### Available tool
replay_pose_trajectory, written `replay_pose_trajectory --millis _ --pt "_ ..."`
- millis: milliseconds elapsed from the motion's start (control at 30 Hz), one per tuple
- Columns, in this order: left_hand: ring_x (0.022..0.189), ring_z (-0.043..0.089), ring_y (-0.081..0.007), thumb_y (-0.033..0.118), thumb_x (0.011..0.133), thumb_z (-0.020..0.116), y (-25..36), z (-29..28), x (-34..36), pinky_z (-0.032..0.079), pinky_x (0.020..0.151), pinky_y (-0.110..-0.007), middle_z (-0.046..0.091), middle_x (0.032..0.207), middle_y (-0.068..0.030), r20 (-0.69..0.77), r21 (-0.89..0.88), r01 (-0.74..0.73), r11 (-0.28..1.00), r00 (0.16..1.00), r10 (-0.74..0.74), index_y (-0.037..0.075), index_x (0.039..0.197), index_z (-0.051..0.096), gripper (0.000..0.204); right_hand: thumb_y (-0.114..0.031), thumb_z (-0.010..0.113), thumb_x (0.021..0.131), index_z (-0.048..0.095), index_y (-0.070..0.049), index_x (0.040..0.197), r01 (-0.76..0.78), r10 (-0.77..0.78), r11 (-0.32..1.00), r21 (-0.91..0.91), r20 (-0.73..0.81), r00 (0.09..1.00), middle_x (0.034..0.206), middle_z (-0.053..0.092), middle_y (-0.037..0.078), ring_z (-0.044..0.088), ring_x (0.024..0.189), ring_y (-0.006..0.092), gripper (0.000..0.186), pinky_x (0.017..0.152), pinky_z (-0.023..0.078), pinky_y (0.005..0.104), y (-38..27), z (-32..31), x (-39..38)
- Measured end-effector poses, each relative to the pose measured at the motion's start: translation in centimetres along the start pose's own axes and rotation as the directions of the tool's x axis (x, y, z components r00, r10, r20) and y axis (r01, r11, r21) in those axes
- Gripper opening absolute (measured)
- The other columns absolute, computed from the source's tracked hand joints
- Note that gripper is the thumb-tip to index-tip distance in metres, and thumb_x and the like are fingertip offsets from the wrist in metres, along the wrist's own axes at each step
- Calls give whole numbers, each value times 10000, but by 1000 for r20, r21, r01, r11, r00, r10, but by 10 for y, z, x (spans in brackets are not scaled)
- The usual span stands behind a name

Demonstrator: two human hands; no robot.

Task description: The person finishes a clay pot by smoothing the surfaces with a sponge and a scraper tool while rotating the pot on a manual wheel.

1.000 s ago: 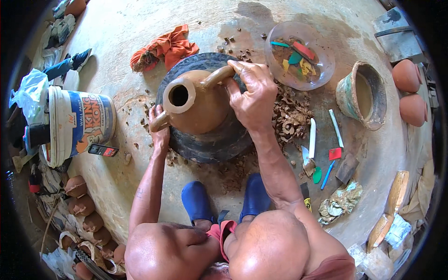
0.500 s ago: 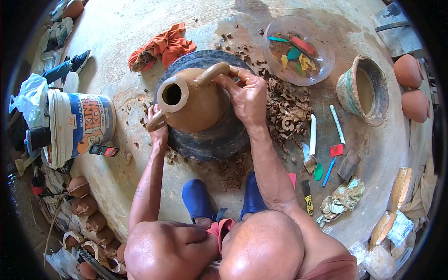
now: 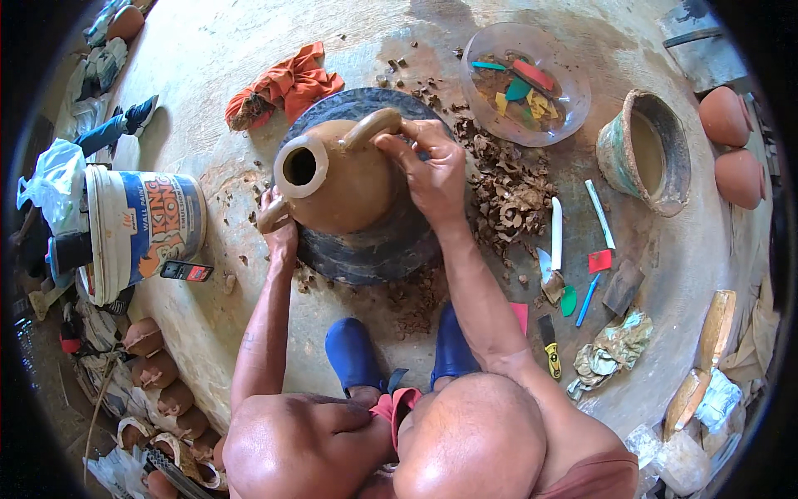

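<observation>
A brown clay jug (image 3: 349, 195) with a round open mouth sits on a dark potter's wheel (image 3: 366, 262), tilted with its mouth toward the left. My right hand (image 3: 434, 166) is closed on the arched clay handle (image 3: 371, 129) on the far right of the jug, thumb and fingers pinching its lower end. At the jug's left side, my left hand (image 3: 281, 231) grips a second curved clay piece (image 3: 273, 216), probably another handle. Its fingers pass partly behind that piece and are hidden.
Clay trimmings (image 3: 511, 195) lie right of the wheel. Beyond are a clear basin (image 3: 573, 125) of tools in murky water and a crusted pot (image 3: 615, 158). Loose tools, including a white strip (image 3: 557, 233), lie nearer me. An orange cloth (image 3: 295, 87) and a paint bucket (image 3: 108, 241) are leftward.
The jug's mouth has shifted slightly left, and my right hand has moved a little left with its handle. The whole view has also shifted slightly. Both hands keep their hold.
</observation>
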State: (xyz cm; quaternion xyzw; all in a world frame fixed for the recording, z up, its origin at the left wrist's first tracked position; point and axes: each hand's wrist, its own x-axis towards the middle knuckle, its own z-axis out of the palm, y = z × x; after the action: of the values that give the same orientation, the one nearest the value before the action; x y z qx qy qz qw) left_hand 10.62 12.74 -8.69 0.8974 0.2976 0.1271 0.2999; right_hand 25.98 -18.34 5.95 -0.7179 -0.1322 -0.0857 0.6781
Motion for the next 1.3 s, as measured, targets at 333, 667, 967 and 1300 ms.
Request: replay_pose_trajectory --millis 333,667,967,1300 --pt "1098 650 -224 263 1140 518 3 -7 -1 502 962 -383 674 1172 -131 -20 -102 47 994 999 -49 11 1292 629 315 -278 834 919 818 -82 1065 120 -140 983 -138 -147 979 760 601 76 535 734 242 245 692 460 396 -11 -9 -23" --pt "1121 650 -215 345 1138 537 11 4 -7 504 983 -352 683 1213 -134 -32 -92 62 994 997 -65 -10 1341 598 413 -378 803 905 790 -17 1167 337 -308 843 -419 138 941 878 547 82 511 858 270 446 769 458 411 -48 1 -27" --pt "1040 632 -138 445 1128 540 64 -6 -16 528 887 -314 680 1121 -58 11 -397 163 903 985 -173 42 1311 608 448 -178 736 860 799 -16 1101 327 -279 863 -384 177 944 885 566 88 532 874 286 298 805 457 433 -59 -4 -30" --pt "1017 706 -219 515 1102 552 49 -3 -7 554 896 -363 746 1154 -157 -71 -265 62 962 994 -84 3 1331 630 567 -269 935 821 748 -64 1104 236 -268 946 -222 -126 955 1018 660 59 627 912 181 396 781 492 340 -30 -2 -2"
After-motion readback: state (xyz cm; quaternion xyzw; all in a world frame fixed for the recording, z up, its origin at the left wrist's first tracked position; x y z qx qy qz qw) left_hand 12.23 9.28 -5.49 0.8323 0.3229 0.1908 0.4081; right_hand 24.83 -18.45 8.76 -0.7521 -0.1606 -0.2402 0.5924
